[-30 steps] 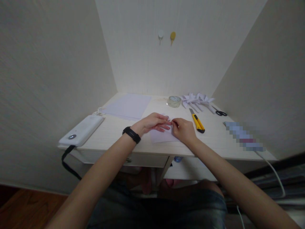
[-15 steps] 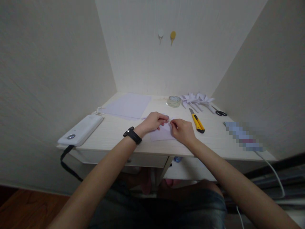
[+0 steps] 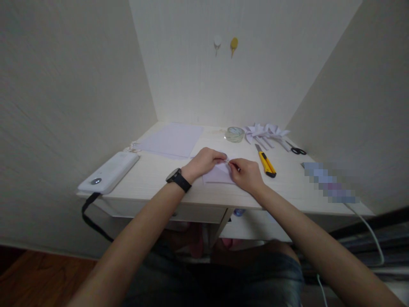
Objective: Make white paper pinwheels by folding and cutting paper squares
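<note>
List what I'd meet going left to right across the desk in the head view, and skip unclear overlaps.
White device → flat sheets → left hand → tape → cutter → scissors → pixelated item.

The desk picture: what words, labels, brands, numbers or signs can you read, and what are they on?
No readable text anywhere.
Tape roll: faint markings, too blurred to read.
Watch: face too small to read.
Device with a cable: pixelated, unreadable.
Paper in the middle: no writing visible.
</note>
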### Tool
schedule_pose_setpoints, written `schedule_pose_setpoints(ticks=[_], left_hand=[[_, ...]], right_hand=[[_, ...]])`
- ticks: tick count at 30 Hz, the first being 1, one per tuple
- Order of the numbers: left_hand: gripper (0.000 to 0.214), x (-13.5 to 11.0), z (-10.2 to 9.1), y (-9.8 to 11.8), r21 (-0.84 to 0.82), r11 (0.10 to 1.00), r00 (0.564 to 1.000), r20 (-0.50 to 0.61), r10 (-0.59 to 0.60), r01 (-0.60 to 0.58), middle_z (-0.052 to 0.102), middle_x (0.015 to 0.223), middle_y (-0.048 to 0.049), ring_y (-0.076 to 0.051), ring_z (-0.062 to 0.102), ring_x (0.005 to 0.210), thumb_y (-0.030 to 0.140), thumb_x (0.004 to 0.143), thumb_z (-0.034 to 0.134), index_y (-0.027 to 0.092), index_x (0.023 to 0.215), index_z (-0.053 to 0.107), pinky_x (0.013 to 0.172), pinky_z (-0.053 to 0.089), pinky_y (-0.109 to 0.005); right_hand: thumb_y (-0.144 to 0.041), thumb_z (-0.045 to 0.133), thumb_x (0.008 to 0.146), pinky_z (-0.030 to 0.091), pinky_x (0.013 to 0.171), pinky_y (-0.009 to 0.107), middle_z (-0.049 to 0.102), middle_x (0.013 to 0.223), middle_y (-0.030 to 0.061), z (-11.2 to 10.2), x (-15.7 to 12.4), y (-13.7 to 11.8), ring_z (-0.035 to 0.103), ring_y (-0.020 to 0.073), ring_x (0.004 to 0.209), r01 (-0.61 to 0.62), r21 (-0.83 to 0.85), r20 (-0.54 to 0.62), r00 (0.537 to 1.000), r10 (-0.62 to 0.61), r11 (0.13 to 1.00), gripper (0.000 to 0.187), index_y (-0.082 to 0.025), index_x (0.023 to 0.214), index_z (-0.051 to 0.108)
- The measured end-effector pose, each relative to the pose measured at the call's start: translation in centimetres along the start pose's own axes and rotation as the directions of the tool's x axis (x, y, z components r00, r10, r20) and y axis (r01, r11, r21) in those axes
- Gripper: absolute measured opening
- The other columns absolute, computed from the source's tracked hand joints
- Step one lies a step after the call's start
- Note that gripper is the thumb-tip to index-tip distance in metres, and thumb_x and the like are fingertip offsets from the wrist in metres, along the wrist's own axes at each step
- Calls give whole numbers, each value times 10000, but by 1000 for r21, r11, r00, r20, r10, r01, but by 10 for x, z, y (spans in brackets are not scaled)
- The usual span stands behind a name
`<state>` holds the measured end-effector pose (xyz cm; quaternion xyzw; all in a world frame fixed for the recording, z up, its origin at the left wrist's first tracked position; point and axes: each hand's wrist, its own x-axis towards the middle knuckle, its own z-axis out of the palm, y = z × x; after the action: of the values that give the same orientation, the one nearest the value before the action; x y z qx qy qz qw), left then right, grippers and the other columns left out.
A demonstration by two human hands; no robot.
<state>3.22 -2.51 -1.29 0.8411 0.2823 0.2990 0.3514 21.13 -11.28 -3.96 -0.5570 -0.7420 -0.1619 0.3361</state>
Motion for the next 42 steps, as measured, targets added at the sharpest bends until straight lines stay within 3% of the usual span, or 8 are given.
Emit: schedule_pose_setpoints(ticks=[3,6,17,26,30,37,42], left_hand=[[170,0,-2,2,278,945,985,19,173,-172,758,916,-41,-201,660,898,228,851,621,227,927,773,816,416,-268],[181,-1,-3,4,375,902,976,40,215,-214,757,876,-34,-188,664,835,247,875,599,227,926,771,761,415,-256],[172,-1,-2,3,404,886,972,49,228,-228,761,902,-45,-196,673,864,230,869,611,222,914,776,776,424,-268],[176,-1,0,6,409,887,973,16,229,-215,765,911,-58,-185,685,864,192,871,610,184,942,770,794,459,-277],[167,-1,0,6,393,900,978,-13,209,-187,764,893,-58,-178,682,836,199,859,622,179,928,773,782,462,-274],[159,-4,1,13,302,944,991,30,128,-131,716,705,-20,-136,640,679,170,840,614,172,869,770,672,454,-243],[148,-2,3,14,-16,997,997,-6,-71,71,666,656,-35,-106,582,517,187,848,610,114,906,724,456,438,-202]], right_hand=[[-248,516,896,472,686,287,756,820,81,-1,0,0,690,201,733,6,25,-17,1000,-6,1000,226,-173,876,727],[-251,529,889,480,692,287,757,821,74,-1,0,2,691,199,730,2,44,-24,1000,-1,999,215,-176,881,730],[-195,507,890,483,693,283,755,856,88,-3,-1,6,698,201,772,79,20,-7,997,-79,997,227,-164,909,732],[-215,531,887,490,690,298,760,825,86,-1,0,4,702,214,748,48,58,-54,998,-45,997,206,-171,881,732],[-209,525,887,494,674,305,760,826,89,-1,0,6,704,221,743,66,45,-50,997,-63,997,211,-173,891,733],[-172,517,881,517,706,300,765,873,83,1,0,10,716,216,780,108,79,-76,992,-102,991,206,-174,954,710],[-223,569,884,504,639,278,760,840,45,-2,2,8,717,198,720,-38,184,-117,991,60,982,139,-200,982,665]])
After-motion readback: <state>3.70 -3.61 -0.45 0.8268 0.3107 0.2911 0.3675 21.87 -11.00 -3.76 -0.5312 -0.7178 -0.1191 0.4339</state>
